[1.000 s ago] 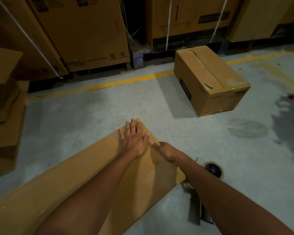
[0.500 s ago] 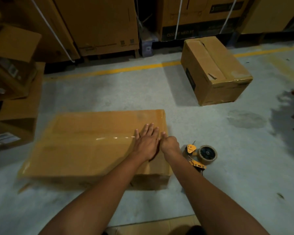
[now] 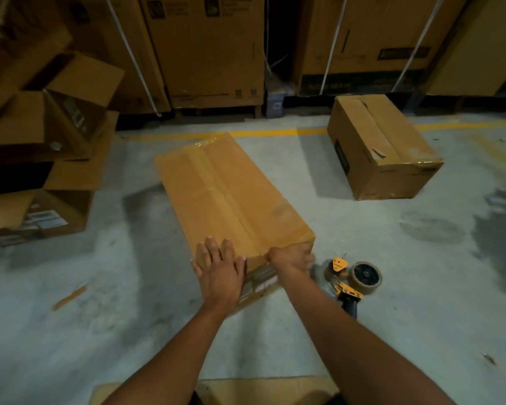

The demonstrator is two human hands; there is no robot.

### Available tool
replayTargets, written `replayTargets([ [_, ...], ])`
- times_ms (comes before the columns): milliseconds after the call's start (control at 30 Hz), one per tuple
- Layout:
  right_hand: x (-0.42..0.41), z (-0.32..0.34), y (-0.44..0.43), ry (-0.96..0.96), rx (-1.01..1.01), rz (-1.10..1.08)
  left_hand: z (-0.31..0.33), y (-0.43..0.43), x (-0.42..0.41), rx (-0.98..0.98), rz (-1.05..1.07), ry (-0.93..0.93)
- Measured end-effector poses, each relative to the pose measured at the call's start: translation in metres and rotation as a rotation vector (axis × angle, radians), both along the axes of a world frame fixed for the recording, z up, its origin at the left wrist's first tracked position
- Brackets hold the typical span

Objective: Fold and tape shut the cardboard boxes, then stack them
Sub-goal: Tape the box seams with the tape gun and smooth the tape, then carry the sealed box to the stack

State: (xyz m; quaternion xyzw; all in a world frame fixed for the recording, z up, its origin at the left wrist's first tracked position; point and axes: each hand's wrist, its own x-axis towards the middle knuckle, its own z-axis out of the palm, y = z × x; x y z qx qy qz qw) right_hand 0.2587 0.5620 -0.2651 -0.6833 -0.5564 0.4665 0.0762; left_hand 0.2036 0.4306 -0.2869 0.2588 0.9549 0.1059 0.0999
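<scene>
Pressing: the left hand (image 3: pixel 219 273) lies flat, fingers straight, on the near end of the long box (image 3: pixel 231 194).
Right hand (image 3: pixel 289 258): fingers bent round the near right corner of the same box and gripping it; a little blurred.
Long box: closed, on the grey floor (image 3: pixel 129 331), with tape along its top seam.
Tape dispenser (image 3: pixel 351 282): on the floor, just beside the right hand.
Second box (image 3: pixel 383 147): closed, farther right, near the yellow line (image 3: pixel 275 132), well apart from the long box.

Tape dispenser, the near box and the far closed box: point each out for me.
tape dispenser (image 3: pixel 364 278), head view, on its tape roll.
near box (image 3: pixel 234 194), head view, middle of its taped top.
far box (image 3: pixel 389 144), head view, on its top face.
</scene>
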Motion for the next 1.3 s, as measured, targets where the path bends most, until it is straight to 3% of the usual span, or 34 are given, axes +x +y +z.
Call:
replayTargets([
  [133, 0.012, 0.000, 0.027, 0.009, 0.098, 0.104, 0.016, 0.004, -0.010, 0.270, 0.416, -0.311],
  [267, 0.021, -0.009, 0.055, 0.100, 0.137, 0.127, 0.008, -0.007, -0.023, 0.607, 0.406, -0.367],
  [433, 0.032, -0.001, 0.072, -0.054, 0.108, 0.289, -0.001, -0.030, -0.035, 0.862, 0.684, -0.663],
  [500, 0.036, 0.005, 0.067, 0.012, 0.022, 0.239, 0.013, -0.041, -0.043, 0.973, 0.701, -0.758],
  [633, 0.038, 0.034, 0.051, 0.384, -0.286, -0.057, 0.076, -0.051, -0.054, 1.089, 0.625, -0.851],
  [700, 0.040, 0.052, 0.047, 0.441, -0.282, -0.057, 0.109, -0.050, -0.055, 1.105, 0.506, -0.874],
  [833, 0.073, 0.107, 0.044, 0.430, -0.158, 0.038, 0.161, -0.049, -0.035, 1.026, 0.271, -0.850],
  [967, 0.131, 0.158, 0.033, 0.427, -0.041, 0.103, 0.186, -0.061, 0.006, 1.016, 0.194, -0.881],
  [1100, 0.181, 0.189, 0.028, 0.485, 0.100, 0.081, 0.205, -0.065, 0.052, 1.082, 0.133, -0.886],
  [1300, 0.211, 0.242, 0.030, 0.600, 0.291, -0.051, 0.247, -0.033, 0.061, 1.186, 0.030, -1.036],
])
